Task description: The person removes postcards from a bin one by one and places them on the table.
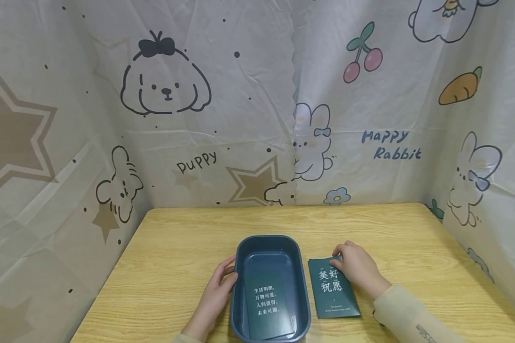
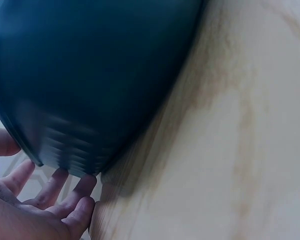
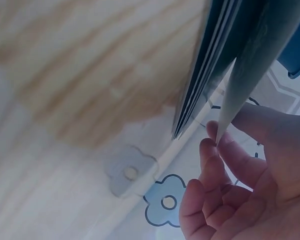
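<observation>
A dark blue rectangular tray [image 1: 302, 286] stands on the table, with a green card [image 1: 268, 317] printed with white lines of writing lying inside. My left hand [image 1: 216, 288] is at the tray's left side, its fingertips touching the outer wall; the left wrist view shows the fingers [image 2: 80, 187] against that wall. Right of the tray lies a small stack of green cards [image 1: 334, 305] with white characters. My right hand [image 1: 358, 264] pinches the far edge of the top card [image 3: 250, 65] between thumb and fingers. In the right wrist view this card bends up from the stack beneath.
The wood-grain table [image 1: 189, 233] extends around the tray and cards. A pale curtain [image 1: 249, 119] with cartoon drawings surrounds the table at the back and both sides.
</observation>
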The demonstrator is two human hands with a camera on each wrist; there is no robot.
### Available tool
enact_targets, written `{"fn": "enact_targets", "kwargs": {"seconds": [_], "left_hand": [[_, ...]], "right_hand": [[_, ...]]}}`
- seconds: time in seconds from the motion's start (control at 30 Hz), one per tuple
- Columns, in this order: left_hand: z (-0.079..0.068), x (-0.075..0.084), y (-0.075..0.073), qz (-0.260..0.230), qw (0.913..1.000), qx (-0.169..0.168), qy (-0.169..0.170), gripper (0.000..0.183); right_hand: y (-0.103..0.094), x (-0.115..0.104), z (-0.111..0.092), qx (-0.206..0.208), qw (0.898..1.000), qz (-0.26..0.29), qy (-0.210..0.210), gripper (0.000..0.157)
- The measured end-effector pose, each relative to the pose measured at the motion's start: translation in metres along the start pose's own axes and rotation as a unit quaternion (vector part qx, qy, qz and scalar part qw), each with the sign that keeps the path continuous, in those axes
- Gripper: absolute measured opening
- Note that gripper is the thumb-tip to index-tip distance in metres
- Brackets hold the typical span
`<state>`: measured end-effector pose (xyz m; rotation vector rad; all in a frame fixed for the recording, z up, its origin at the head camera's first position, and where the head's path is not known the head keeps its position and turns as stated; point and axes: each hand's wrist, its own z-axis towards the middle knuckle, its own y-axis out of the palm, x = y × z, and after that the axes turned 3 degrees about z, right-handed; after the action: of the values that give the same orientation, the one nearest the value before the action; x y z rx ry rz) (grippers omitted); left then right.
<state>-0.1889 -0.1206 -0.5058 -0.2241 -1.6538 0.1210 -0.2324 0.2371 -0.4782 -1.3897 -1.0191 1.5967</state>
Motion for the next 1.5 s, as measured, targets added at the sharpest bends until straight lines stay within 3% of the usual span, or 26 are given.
{"fn": "enact_targets", "kwargs": {"seconds": [1.2, 1.5], "left_hand": [[0.001, -0.002, -0.001, -0.003, 1.0000, -0.001, 0.008, 0.049], [0.002, -0.003, 0.000, -0.003, 0.9999, 0.000, 0.011, 0.048]], "right_hand": [[0.010, 0.006, 0.005, -0.005, 0.998, -0.054, -0.023, 0.025], [0.004, -0.011, 0.000, 0.024, 0.998, -0.038, -0.049, 0.020]]}}
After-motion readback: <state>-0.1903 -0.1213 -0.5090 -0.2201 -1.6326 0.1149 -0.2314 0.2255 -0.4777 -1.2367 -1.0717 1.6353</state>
